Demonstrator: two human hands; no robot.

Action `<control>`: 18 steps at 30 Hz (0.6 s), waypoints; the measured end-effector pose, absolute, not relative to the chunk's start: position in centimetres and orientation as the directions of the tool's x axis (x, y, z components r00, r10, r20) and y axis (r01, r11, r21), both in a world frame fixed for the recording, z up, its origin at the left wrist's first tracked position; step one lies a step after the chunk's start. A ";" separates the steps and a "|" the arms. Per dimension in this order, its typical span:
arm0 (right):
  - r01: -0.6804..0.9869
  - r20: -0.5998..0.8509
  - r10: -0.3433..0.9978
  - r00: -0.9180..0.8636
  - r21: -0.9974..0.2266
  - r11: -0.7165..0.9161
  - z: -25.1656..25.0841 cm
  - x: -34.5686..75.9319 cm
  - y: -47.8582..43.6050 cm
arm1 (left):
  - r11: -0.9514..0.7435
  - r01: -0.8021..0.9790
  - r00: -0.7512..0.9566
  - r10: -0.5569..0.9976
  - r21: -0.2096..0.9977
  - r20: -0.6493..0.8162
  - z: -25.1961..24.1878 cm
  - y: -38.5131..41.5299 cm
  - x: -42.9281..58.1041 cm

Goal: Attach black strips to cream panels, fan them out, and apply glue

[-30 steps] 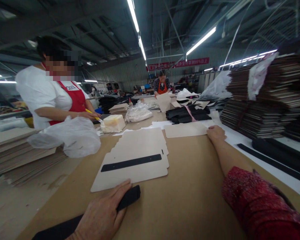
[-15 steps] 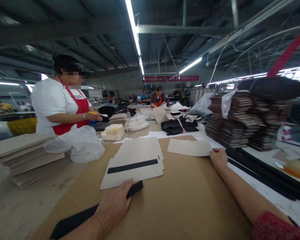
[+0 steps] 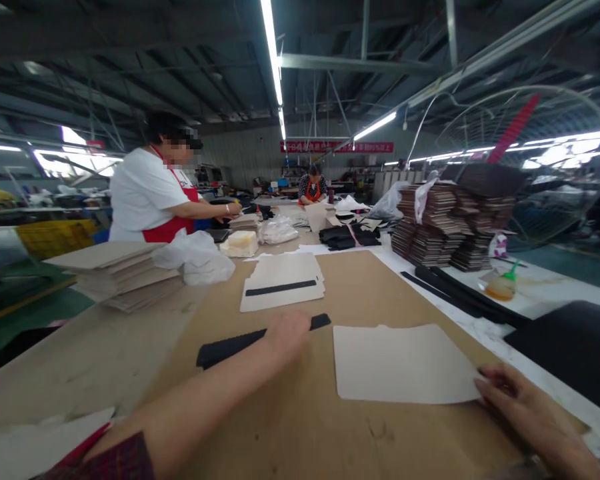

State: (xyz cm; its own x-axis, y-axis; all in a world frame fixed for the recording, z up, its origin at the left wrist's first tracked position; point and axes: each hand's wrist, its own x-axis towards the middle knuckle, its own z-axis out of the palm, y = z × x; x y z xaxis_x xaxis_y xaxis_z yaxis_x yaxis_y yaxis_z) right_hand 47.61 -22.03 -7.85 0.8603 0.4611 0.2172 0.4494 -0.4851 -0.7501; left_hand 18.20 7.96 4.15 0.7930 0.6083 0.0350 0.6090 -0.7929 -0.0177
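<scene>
On the brown tabletop, as the head camera showed it, your left hand lay palm down over the far part of a long black strip. The strip's tip poked out beyond your fingers. The blur hid whether those fingers curled around it. Your right hand sat at the near right, fingertips touching the corner of a single beige panel that lay flat just right of the strip, apart from it. I could not tell whether you pinched that corner or only rested on it.

Risks, as I judged them: the strip was long and limp and you covered only one part of it, so the free near end could swing or skid on the smooth board. The panel, met at one corner only, could pivot under a small push.

A small bottle of amber liquid with a green spout stood beside the long black strips on the right. A stray elbow could tip it.

A white plastic bag slumped against the cardboard stack on the left, its contents hidden. What the yellow crate beyond it held was also hidden.
</scene>
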 end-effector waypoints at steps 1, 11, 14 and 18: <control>0.425 0.169 0.488 0.856 -0.767 -0.480 -8.1 46.3 -22.5 | -0.799 0.601 0.798 0.602 0.025 0.032 5.0 6.6 18.1; 0.716 0.391 0.669 0.632 -0.626 -0.310 -8.1 38.6 -22.1 | 0.042 0.517 0.790 0.362 0.855 -0.495 7.0 -2.2 11.3; 0.805 0.536 0.670 0.514 -0.572 -0.159 -6.2 35.6 -21.4 | 0.212 0.481 0.793 0.309 0.850 -0.526 5.3 -3.1 10.4; 0.697 0.462 0.797 0.389 -0.714 0.074 -2.8 30.1 -19.8 | 0.316 0.463 0.786 0.287 0.828 -0.548 3.8 -4.4 10.6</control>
State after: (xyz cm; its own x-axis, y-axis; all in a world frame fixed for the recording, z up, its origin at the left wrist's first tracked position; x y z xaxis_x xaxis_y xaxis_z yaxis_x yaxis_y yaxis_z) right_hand 30.08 -19.83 -2.82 0.3886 0.7970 0.4625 0.6966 0.0744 -0.7136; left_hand 10.56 -4.40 3.83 0.7855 0.2869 -0.5483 0.4627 0.3161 0.8282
